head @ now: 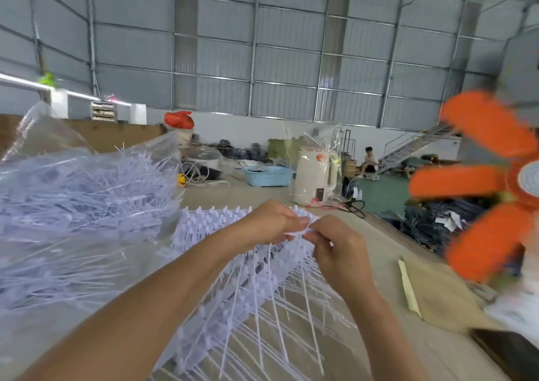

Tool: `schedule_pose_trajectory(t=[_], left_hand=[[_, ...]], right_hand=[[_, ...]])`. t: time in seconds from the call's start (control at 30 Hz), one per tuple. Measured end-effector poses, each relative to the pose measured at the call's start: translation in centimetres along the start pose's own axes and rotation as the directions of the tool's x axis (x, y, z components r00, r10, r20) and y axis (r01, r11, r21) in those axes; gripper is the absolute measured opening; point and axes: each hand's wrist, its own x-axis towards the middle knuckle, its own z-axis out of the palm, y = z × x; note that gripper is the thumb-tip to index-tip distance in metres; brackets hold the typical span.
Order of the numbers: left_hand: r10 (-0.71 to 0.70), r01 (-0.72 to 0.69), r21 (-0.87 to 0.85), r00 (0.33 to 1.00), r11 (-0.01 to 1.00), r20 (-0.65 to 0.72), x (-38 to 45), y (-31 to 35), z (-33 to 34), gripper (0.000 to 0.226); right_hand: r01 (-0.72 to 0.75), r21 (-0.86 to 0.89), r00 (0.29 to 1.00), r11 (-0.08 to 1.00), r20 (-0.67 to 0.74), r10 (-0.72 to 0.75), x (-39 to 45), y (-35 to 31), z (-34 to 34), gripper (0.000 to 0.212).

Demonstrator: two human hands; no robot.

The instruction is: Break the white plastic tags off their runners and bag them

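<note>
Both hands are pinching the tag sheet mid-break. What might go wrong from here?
Left hand and right hand pinch the sheet of tags at one spot, so long strands may snap unevenly. The spinning orange fan is close and could scatter loose tags. The clear bag looks overfull and may spill.

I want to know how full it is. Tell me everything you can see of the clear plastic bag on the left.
The clear plastic bag lies on the table at the left, thin and glossy, its mouth turned toward the hands. It is stuffed with loose white tags, thin tails bristling out. A stack of unbroken runners lies beside it. Neither hand touches it.
</note>
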Motion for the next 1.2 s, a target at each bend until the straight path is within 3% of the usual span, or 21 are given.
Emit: schedule_pose_trajectory(t=[0.17,0.23,0.3,0.33,0.37,0.43,0.47,0.5,0.53,0.6,0.67,0.77,0.9,1.0,1.1,1.2], left_hand=[[-0.046,0.047,0.01,0.996,0.999,-0.077,0.9,-0.4,1.5,0.038],[-0.037,0.075,0.224,0.985,0.972,-0.168,1.2,-0.6,1.6,0.04],[-0.052,0.178,0.45,0.959,0.875,-0.279,1.3,-1.7,1.0,0.045],[-0.062,0.184,0.433,0.958,0.883,-0.28,1.1,-2.5,0.8,0.045],[-0.052,0.14,0.355,0.968,0.924,-0.247,0.9,-3.1,0.7,0.045],[-0.014,0.04,0.191,0.991,0.981,-0.135,0.2,-3.4,1.1,0.039],[-0.003,0.015,0.164,0.997,0.986,-0.077,0.1,-3.3,1.3,0.032],[0.001,0.004,0.159,0.999,0.987,-0.032,0.1,-3.2,1.4,0.026],[0.007,-0.007,0.168,1.0,0.986,0.001,0.0,-3.0,1.5,0.023],[0.031,-0.035,0.194,0.999,0.98,0.028,-0.1,-3.2,1.4,0.017],[0.056,-0.064,0.212,0.998,0.975,0.042,-0.4,-3.7,1.2,0.009],[0.077,-0.089,0.233,0.995,0.968,0.062,-0.9,-4.0,1.3,0.016],[0.096,-0.102,0.265,0.995,0.959,0.033,-1.1,-4.5,1.2,0.029],[0.105,-0.108,0.365,0.994,0.925,0.028,-1.0,-5.2,1.1,0.039],[0.059,-0.078,0.469,0.997,0.88,0.055,-1.0,-5.7,0.9,0.036],[0.011,-0.029,0.347,0.998,0.937,0.054,-1.2,-5.7,0.7,0.03]], right_hand=[[0.035,-0.129,0.999,0.991,0.018,-0.033,-0.1,0.3,-0.6,0.01],[0.034,-0.123,0.999,0.992,-0.035,-0.039,0.2,-0.1,-1.0,0.011],[-0.012,0.042,0.984,0.999,-0.179,0.019,0.8,-0.8,-1.7,0.014],[-0.052,0.2,0.969,0.978,-0.225,0.098,1.0,-1.1,-2.1,0.017],[-0.116,0.4,0.952,0.909,-0.217,0.217,1.2,-1.2,-2.5,0.019],[-0.322,0.748,0.893,0.58,0.037,0.449,1.4,-1.5,-3.1,0.022],[-0.418,0.801,0.849,0.428,0.178,0.497,1.4,-1.4,-3.1,0.021],[-0.497,0.786,0.812,0.367,0.273,0.516,1.3,-1.2,-3.0,0.022],[-0.557,0.74,0.785,0.378,0.322,0.529,1.2,-1.0,-2.7,0.025],[-0.612,0.549,0.783,0.57,0.317,0.535,0.9,-0.8,-1.7,0.031],[-0.618,0.347,0.784,0.705,0.341,0.519,0.5,-0.7,-0.9,0.02],[-0.664,0.252,0.724,0.704,0.455,0.519,-0.1,-0.2,0.2,0.017],[-0.675,0.15,0.681,0.723,0.505,0.531,-0.7,0.6,0.9,0.005],[-0.623,0.024,0.645,0.782,0.582,0.496,-1.0,1.0,1.0,0.014],[-0.512,-0.063,0.698,0.857,0.55,0.458,-0.9,1.0,1.0,0.026],[-0.519,-0.002,0.751,0.855,0.477,0.457,-0.7,1.1,1.2,0.023]])
